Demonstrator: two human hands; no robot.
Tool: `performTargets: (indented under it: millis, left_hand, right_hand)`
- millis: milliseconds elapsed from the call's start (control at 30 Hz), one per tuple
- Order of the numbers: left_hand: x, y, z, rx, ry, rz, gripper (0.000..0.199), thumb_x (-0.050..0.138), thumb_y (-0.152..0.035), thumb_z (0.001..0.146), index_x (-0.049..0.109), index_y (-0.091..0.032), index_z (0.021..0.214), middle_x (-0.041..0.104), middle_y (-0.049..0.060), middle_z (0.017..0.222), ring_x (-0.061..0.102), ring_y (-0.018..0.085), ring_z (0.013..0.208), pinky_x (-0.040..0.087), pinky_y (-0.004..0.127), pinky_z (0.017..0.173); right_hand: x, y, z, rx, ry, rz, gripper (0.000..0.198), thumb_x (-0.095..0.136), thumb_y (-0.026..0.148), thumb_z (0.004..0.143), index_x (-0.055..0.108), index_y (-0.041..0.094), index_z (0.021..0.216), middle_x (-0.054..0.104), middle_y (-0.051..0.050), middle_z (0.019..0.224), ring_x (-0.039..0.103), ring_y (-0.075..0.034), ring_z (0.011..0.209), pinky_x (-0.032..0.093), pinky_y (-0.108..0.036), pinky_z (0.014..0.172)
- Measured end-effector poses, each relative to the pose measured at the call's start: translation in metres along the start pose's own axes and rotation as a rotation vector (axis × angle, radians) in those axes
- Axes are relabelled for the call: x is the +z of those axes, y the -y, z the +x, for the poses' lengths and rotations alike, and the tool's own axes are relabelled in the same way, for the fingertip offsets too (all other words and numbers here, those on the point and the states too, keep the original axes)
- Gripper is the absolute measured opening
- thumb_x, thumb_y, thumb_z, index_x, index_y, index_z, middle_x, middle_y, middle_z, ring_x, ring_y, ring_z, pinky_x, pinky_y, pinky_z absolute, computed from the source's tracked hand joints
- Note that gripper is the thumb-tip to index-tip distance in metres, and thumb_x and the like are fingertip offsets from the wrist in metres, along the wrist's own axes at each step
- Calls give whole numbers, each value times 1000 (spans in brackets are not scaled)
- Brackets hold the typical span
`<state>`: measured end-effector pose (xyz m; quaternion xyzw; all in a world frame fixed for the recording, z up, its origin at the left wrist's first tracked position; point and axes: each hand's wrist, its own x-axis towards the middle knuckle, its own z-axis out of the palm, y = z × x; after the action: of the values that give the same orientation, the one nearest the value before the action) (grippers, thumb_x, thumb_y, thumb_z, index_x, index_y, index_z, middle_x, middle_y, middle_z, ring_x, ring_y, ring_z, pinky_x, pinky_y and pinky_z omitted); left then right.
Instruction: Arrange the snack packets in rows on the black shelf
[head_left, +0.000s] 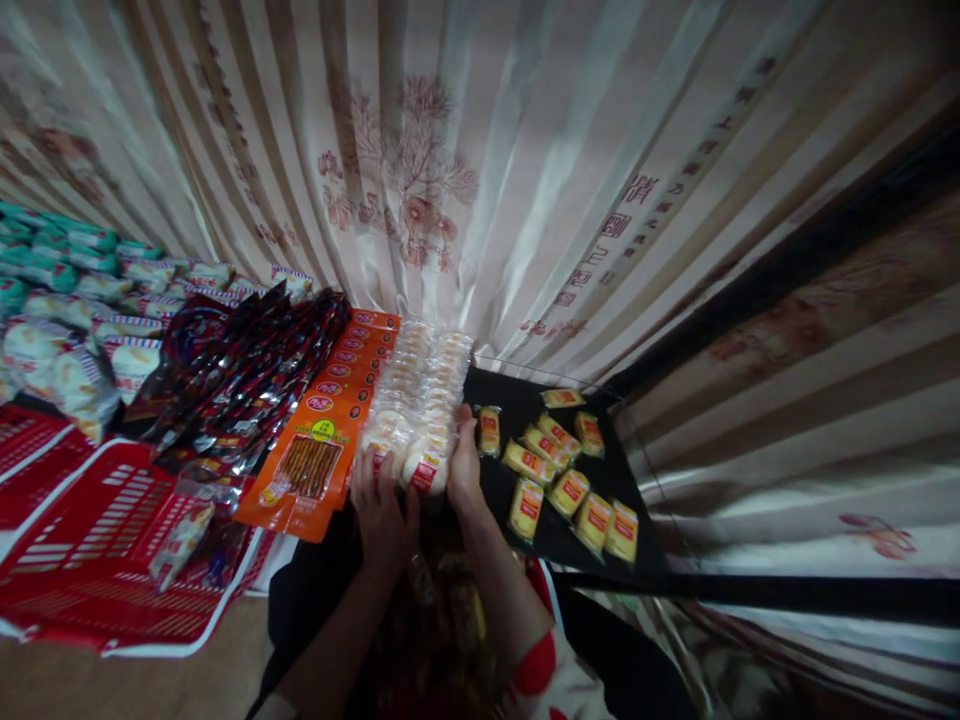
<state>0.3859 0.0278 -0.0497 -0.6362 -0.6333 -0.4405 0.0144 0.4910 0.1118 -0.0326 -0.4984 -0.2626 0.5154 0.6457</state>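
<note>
Two rows of round white rice crackers [431, 385] in clear wrappers stand packed side by side on the black table. My left hand [386, 515] rests its spread fingers against the front of the left row. Along the outer side of the right row lies my right hand [465, 470], fingers stretched out and pointing away from me. Neither hand is wrapped round a pack. Touching the rows on the left are overlapping orange snack packets [322, 430] with a window showing brown sticks.
Several yellow wrapped cakes [568, 490] lie scattered over the black tabletop [495, 500]. Dark shiny packets [255, 350], white packs [52, 355] and green packs [45, 255] are piled leftward. A red basket [82, 560] stands front left. Pleated curtains [510, 150] hang behind; a dark bar [787, 255] crosses at right.
</note>
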Motion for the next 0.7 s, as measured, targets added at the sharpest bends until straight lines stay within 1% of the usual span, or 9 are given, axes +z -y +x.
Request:
performTargets:
  millis: [100,200,267,333,367,467,533,600,700]
  left_hand:
    - [0,0,0,14,-27,3,53,51,-24,84,33,-11,133,32,23,141,23,34,135,28,55,105]
    - [2,0,0,42,-60,23,55,52,-24,83,33,-9,132,34,25,139,24,33,135,28,54,105]
    - [4,0,0,51,-87,26,55,52,-25,84,32,-8,133,34,25,139,24,33,135,27,54,105]
    - [5,0,0,47,-102,28,56,51,-26,84,31,-8,133,35,25,139,24,32,135,25,54,106]
    - [6,0,0,42,-98,29,56,51,-27,84,31,-8,133,36,25,139,24,32,135,25,54,106]
    - [4,-1,0,8,-70,42,54,49,-29,85,34,-8,132,37,24,138,25,33,135,24,55,106]
    - [1,-1,0,-8,-67,46,52,49,-31,85,38,-9,130,35,24,140,24,34,135,24,55,106]
    - [-2,0,-1,-4,-74,42,50,48,-31,84,40,-10,129,33,23,141,24,34,135,25,55,105]
    - [-7,1,-5,21,-59,24,48,48,-29,84,41,-12,128,33,21,141,24,35,134,27,55,105]
  right_hand:
    - [-3,2,2,-22,8,10,65,35,63,83,38,25,136,36,0,145,34,-15,132,27,-34,110]
    - [-9,5,2,-37,-43,-5,64,34,63,83,43,23,133,36,-1,145,31,-14,134,22,-34,111]
    - [-11,5,2,-12,-27,-28,63,36,63,82,45,24,131,40,-1,142,35,-15,132,25,-35,110]
    - [-12,5,3,11,39,-47,63,36,63,82,46,23,130,46,-3,138,42,-16,127,31,-37,107]
    - [-13,6,3,-1,61,-65,62,36,63,83,47,23,129,48,-3,136,43,-16,126,31,-38,107]
    - [-24,18,2,-150,38,-203,56,45,56,81,50,21,125,49,-5,135,43,-16,125,27,-38,108]
    - [-37,34,2,-281,14,-339,49,54,47,78,56,21,119,53,-6,130,45,-18,122,27,-38,108]
    - [-53,50,4,-387,18,-508,40,58,40,75,61,21,110,58,-7,123,47,-21,118,27,-41,107]
    - [-76,67,12,-467,23,-788,32,60,32,73,66,23,103,60,-7,117,43,-25,119,21,-46,109]
